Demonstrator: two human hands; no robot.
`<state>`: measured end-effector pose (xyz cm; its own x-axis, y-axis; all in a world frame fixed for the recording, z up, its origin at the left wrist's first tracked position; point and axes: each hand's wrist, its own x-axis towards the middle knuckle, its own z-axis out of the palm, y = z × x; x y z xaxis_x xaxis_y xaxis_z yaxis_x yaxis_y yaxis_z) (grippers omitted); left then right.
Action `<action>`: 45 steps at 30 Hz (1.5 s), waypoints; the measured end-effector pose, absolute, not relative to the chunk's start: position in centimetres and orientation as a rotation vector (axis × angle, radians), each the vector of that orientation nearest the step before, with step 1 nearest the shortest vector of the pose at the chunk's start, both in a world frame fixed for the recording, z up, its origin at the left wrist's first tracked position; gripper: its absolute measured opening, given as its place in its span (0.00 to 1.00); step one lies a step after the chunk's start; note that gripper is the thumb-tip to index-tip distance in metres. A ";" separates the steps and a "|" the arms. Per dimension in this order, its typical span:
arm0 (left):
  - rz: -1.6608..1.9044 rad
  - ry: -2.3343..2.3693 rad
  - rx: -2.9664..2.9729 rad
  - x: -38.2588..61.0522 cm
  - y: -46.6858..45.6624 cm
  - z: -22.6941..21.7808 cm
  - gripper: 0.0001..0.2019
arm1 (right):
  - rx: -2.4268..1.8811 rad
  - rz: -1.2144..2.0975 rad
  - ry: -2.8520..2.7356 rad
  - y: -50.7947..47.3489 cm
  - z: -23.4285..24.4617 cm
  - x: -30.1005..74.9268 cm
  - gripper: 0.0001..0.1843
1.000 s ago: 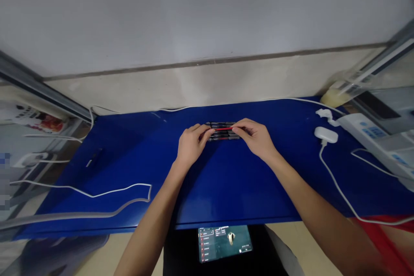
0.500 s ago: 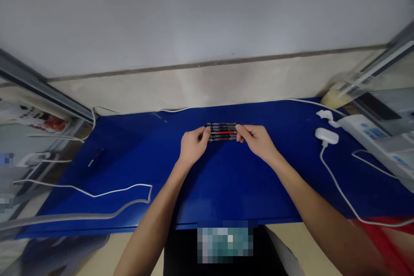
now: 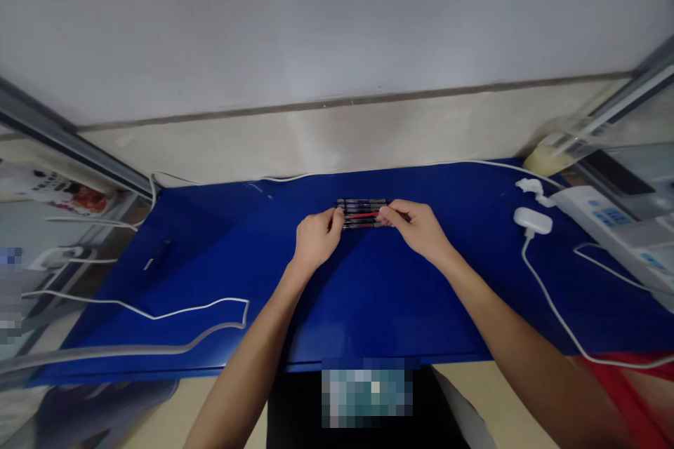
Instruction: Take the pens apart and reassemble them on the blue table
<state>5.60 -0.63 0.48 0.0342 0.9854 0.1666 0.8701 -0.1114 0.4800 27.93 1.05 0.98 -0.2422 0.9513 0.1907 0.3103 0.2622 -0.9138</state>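
Several pens [image 3: 362, 213] lie side by side in a row on the blue table top [image 3: 368, 295]; most look dark, one has a red barrel. My left hand [image 3: 316, 238] has its fingers curled against the left ends of the pens. At the right ends, my right hand [image 3: 415, 228] pinches the red pen between thumb and fingertips. Both forearms reach in from the near edge.
A white charger [image 3: 533, 219] with its cable lies at the right, beside a white device with blue buttons [image 3: 616, 224]. A white cable [image 3: 158, 316] loops over the left part of the table. A pale wall stands behind. A blurred screen [image 3: 368, 393] sits below the near edge.
Both hands have drawn slightly closer to the pens' ends. The right hand's fingers have closed onto the red pen. The row of pens has hardly shifted.
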 end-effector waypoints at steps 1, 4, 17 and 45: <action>0.679 1.908 2.066 5.6 -0.7 0.5 0.24 | -1.189 0.982 -1.742 1.0 1.1 27.9 0.19; 0.673 1.902 2.063 5.6 -0.7 0.5 0.24 | -1.193 0.969 -1.762 1.0 1.1 27.8 0.19; 0.725 1.889 2.040 5.7 -0.7 0.4 0.24 | -1.278 0.911 -1.834 0.8 1.5 28.0 0.26; 0.877 1.828 1.925 5.6 -0.6 0.2 0.24 | -1.199 1.023 -1.733 1.0 1.3 28.1 0.16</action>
